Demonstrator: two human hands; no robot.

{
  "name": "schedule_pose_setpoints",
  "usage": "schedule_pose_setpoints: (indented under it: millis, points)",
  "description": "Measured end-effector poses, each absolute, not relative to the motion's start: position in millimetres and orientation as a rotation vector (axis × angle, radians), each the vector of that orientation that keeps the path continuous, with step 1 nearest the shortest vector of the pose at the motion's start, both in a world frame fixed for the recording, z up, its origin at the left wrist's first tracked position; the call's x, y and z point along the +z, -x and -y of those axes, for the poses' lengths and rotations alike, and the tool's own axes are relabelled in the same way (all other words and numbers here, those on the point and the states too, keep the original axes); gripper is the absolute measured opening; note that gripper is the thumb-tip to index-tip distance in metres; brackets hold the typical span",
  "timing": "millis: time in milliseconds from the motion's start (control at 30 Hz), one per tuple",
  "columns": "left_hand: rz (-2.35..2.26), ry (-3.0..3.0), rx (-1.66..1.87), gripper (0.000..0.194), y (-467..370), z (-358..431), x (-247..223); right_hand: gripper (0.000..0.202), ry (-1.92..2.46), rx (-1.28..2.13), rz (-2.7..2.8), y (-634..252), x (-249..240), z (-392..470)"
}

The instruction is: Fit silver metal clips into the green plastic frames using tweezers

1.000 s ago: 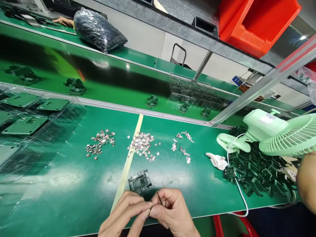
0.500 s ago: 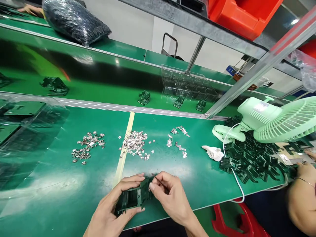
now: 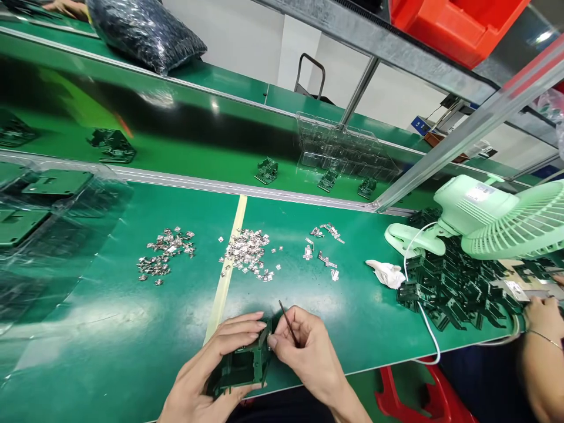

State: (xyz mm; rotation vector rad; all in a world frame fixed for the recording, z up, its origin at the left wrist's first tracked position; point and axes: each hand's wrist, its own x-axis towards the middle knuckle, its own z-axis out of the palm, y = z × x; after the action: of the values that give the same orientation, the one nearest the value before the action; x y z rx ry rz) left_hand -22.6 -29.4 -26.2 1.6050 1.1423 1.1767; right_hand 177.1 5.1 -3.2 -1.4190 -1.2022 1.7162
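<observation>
At the table's front edge my left hand (image 3: pixel 205 373) is wrapped round a dark green plastic housing (image 3: pixel 247 365) with a square opening. My right hand (image 3: pixel 308 352) holds a thin dark rod-like tool (image 3: pixel 288 323), its tip pointing up and left. The thumb and fingertips of that hand touch the right side of the housing; whether a small part is pinched there is too small to tell. Beyond my hands lies a heap of small silvery metal pieces (image 3: pixel 247 249), partly over a yellow tape strip (image 3: pixel 217 305). More metal pieces (image 3: pixel 170 242) lie to the left, and flat metal strips (image 3: pixel 328 260) to the right.
A pale green fan (image 3: pixel 473 202), white cloth (image 3: pixel 386 274) and pile of dark green housings (image 3: pixel 453 288) are on the right, near another person's arm (image 3: pixel 544 358). Clear plastic trays (image 3: pixel 66 235) stand left. Behind a metal rail, a belt (image 3: pixel 198 158) carries several green assemblies.
The view has shifted slightly. My left hand has tilted the housing a little, and the tool in my right hand now stands more upright. The other person's arm has moved slightly.
</observation>
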Motion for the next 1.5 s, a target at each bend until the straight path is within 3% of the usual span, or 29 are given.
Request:
schedule_pose_setpoints:
  millis: [367, 700, 1033, 1200, 1300, 1367, 1500]
  points:
    - [-1.149, -0.999, 1.195, 0.029, 19, 33, -25, 0.034, 1.305, 1.120, 1.763, -188, -1, 21]
    - [-1.093, -0.783, 1.108, 0.052, 18, 42, -33, 0.036, 1.309, 0.839, 1.996, -168, -31, 37]
    - [-1.042, -0.903, 1.065, 0.042, 31, 36, -46, 0.035, 1.228, 0.772, 2.189, -171, -33, 34]
    - [-1.406, -1.204, 0.987, 0.032, 31, 30, -43, 0.033, 1.229, 0.908, 2.249, -191, -16, -14]
    - [-1.532, -1.422, 1.058, 0.030, 24, 30, -48, 0.027, 1.391, 0.711, 2.134, -195, -17, -49]
    - [-1.578, -1.428, 1.068, 0.036, 18, 31, -52, 0.017, 1.432, 0.608, 2.114, -194, -21, -68]
    - [-1.644, -1.505, 0.966, 0.085, 16, 36, -56, 0.009, 1.433, 0.531, 2.170, -187, -30, -88]
